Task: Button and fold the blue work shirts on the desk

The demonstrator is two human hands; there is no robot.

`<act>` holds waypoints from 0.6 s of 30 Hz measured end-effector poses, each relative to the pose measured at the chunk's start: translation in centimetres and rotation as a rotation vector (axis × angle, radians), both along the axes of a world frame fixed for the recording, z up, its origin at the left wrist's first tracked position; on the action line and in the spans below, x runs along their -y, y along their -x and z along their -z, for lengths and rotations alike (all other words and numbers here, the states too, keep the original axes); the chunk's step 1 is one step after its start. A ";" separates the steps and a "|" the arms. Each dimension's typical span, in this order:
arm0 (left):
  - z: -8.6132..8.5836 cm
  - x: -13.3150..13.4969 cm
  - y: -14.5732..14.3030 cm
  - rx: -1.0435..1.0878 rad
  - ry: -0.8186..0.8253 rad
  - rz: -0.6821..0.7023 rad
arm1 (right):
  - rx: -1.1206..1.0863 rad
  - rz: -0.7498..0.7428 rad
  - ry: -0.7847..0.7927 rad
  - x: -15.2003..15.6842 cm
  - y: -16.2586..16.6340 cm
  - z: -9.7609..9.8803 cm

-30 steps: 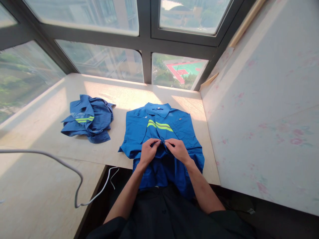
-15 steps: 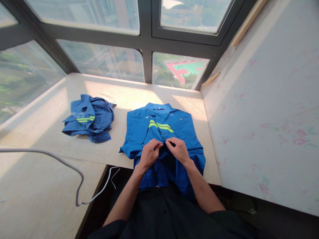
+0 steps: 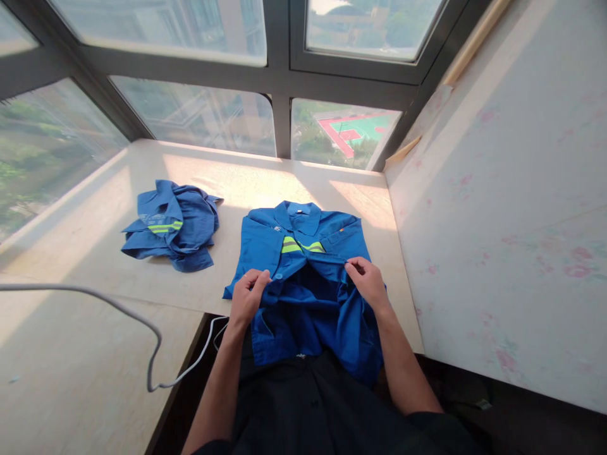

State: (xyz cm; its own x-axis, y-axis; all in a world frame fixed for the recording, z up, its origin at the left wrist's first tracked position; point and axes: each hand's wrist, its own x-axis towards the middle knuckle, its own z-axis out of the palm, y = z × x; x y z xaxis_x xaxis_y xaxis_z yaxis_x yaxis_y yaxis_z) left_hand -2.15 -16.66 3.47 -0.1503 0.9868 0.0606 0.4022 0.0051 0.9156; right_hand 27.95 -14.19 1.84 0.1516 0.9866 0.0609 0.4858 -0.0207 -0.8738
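Observation:
A blue work jacket (image 3: 303, 309) with yellow-green reflective stripes lies before me, collar toward the window, its lower part hanging over the ledge's near edge. My left hand (image 3: 250, 294) pinches one front edge of it, on the left. The opposite front edge is pinched by my right hand (image 3: 365, 278), on the right. Between my hands the front panels are spread apart below the stripe, showing darker blue cloth inside. Both hands are closed on the fabric.
A second blue garment (image 3: 190, 221) with a striped band lies crumpled at the left on the pale ledge (image 3: 227, 189). A grey cable (image 3: 118, 306) loops over the left surface. Windows (image 3: 194, 117) stand behind, and a floral-patterned panel (image 3: 512, 221) rises at the right.
My hands have moved apart from the jacket's middle, left hand to the left and right hand to the right. The front panels have opened between them.

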 end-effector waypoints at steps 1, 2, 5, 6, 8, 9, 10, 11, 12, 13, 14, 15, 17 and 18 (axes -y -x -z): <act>-0.6 -0.1 -0.3 -0.044 -0.028 0.012 | 0.040 -0.002 -0.018 0.1 0.3 0.0; -1.3 -0.3 -0.7 -0.092 -0.073 0.016 | 0.084 0.002 -0.053 0.3 0.6 0.0; -3.2 -1.5 -2.4 -0.225 -0.215 0.029 | 0.224 -0.010 -0.229 0.6 2.2 -1.1; -3.6 -2.0 -3.0 -0.258 -0.248 0.059 | 0.262 -0.037 -0.285 0.6 2.9 -1.6; -3.7 -3.3 -4.5 -0.343 -0.256 0.161 | 0.308 -0.124 -0.359 0.5 4.5 -2.5; -3.5 -4.0 -5.2 -0.413 -0.221 0.223 | 0.322 -0.173 -0.375 0.2 5.3 -2.7; -3.1 -4.6 -5.9 -0.503 -0.160 0.278 | 0.338 -0.221 -0.378 -0.1 6.0 -2.8; -2.6 -5.2 -6.6 -0.602 -0.081 0.319 | 0.360 -0.265 -0.368 -0.5 6.6 -2.7; -2.0 -5.8 -7.1 -0.697 0.002 0.345 | 0.390 -0.302 -0.346 -1.0 7.1 -2.4; -1.4 -6.2 -7.6 -0.775 0.073 0.357 | 0.426 -0.329 -0.315 -1.5 7.5 -2.0; -0.7 -6.6 -7.9 -0.829 0.126 0.363 | 0.462 -0.346 -0.280 -2.0 7.7 -1.6; -0.1 -6.8 -8.1 -0.856 0.158 0.363 | 0.494 -0.354 -0.245 -2.4 7.8 -1.1; 1.0 -7.0 -8.0 -0.833 0.162 0.358 | 0.529 -0.350 -0.197 -3.0 7.6 -0.1; 1.5 -6.9 -7.7 -0.791 0.142 0.353 | 0.527 -0.344 -0.185 -3.2 7.4 0.3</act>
State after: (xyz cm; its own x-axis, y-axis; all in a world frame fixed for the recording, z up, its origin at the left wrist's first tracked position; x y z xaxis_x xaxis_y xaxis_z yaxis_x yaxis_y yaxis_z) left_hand 5.59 -9.79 2.01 0.1991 0.9739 -0.1091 0.9184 -0.1465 0.3676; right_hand 20.51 -11.01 1.56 -0.2675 0.9394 0.2144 0.8016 0.3405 -0.4915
